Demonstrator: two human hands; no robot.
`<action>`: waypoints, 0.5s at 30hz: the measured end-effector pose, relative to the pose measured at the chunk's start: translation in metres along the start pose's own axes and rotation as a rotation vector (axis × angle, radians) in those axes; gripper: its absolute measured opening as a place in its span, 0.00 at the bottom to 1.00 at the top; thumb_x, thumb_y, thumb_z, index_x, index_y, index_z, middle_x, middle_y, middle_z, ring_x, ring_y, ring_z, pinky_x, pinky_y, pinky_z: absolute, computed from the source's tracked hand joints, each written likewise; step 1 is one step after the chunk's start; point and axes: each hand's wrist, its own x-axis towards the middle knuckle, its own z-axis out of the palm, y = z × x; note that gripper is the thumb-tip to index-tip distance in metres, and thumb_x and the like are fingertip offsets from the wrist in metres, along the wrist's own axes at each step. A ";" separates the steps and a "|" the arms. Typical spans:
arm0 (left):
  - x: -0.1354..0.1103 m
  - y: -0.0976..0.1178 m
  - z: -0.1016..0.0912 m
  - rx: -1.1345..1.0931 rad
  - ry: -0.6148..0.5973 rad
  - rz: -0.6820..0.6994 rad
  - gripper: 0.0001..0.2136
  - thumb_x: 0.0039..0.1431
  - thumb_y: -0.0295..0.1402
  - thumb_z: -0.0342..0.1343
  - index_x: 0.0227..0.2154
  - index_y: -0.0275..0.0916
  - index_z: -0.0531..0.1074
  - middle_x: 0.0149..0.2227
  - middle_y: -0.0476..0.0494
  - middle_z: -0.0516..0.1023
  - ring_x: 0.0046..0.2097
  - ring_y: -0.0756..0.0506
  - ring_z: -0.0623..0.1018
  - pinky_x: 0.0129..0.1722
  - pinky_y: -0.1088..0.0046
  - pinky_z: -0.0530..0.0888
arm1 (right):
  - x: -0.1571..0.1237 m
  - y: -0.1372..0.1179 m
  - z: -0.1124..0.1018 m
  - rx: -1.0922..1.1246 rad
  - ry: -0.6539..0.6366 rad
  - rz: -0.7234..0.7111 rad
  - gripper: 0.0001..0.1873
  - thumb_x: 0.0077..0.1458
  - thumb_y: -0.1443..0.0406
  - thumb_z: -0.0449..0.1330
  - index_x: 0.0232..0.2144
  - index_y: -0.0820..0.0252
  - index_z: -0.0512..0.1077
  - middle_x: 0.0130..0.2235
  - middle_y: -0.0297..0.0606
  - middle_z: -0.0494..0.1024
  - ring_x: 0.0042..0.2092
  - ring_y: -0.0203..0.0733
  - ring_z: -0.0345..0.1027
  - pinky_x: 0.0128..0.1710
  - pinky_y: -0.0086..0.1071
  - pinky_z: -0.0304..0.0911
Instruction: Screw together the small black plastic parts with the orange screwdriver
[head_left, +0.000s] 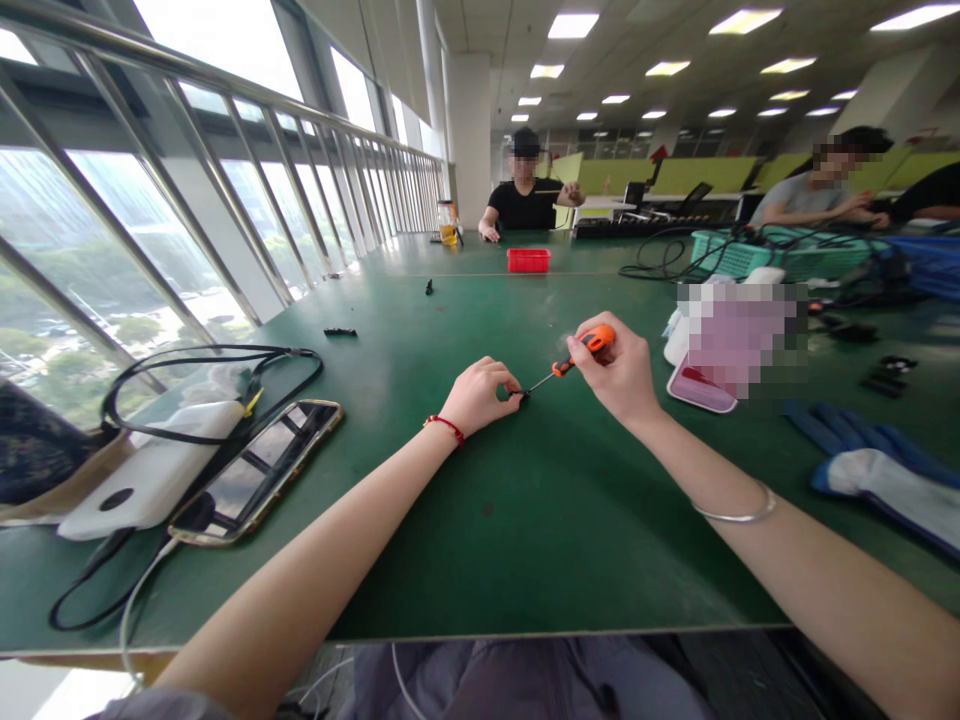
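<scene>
My right hand (619,375) is closed around a small screwdriver (577,358) with an orange handle, its thin shaft pointing down-left. The tip meets a tiny black part (523,394) that my left hand (478,395) pinches against the green table (480,520). A red string circles my left wrist and a silver bangle my right forearm. The two hands sit close together near the middle of the table.
A phone (259,470), a white power bank (154,470) and black cables (202,365) lie at left. Blue-and-white gloves (874,465) lie at right, a pink phone (701,388) nearer. A red bin (529,260) and small black parts (340,331) are farther off. Two people sit at the far end.
</scene>
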 end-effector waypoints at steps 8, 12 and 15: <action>0.000 0.001 -0.001 -0.001 -0.005 0.003 0.04 0.49 0.31 0.55 0.24 0.38 0.74 0.31 0.47 0.77 0.37 0.46 0.72 0.39 0.70 0.70 | 0.002 -0.010 -0.005 -0.087 -0.030 0.014 0.13 0.52 0.58 0.56 0.21 0.58 0.63 0.20 0.29 0.62 0.22 0.31 0.55 0.24 0.27 0.53; 0.000 0.001 -0.001 -0.006 -0.008 -0.002 0.04 0.49 0.31 0.55 0.24 0.38 0.74 0.31 0.47 0.77 0.37 0.46 0.72 0.39 0.70 0.70 | 0.002 -0.011 -0.006 -0.039 -0.084 0.007 0.14 0.45 0.65 0.58 0.37 0.56 0.63 0.24 0.27 0.64 0.23 0.32 0.56 0.24 0.28 0.55; 0.000 0.001 -0.001 -0.009 -0.010 -0.008 0.04 0.49 0.31 0.55 0.24 0.39 0.74 0.31 0.47 0.77 0.37 0.45 0.72 0.39 0.70 0.71 | 0.003 -0.010 -0.005 -0.066 -0.088 0.068 0.22 0.43 0.62 0.60 0.41 0.56 0.60 0.27 0.28 0.66 0.24 0.33 0.59 0.24 0.28 0.56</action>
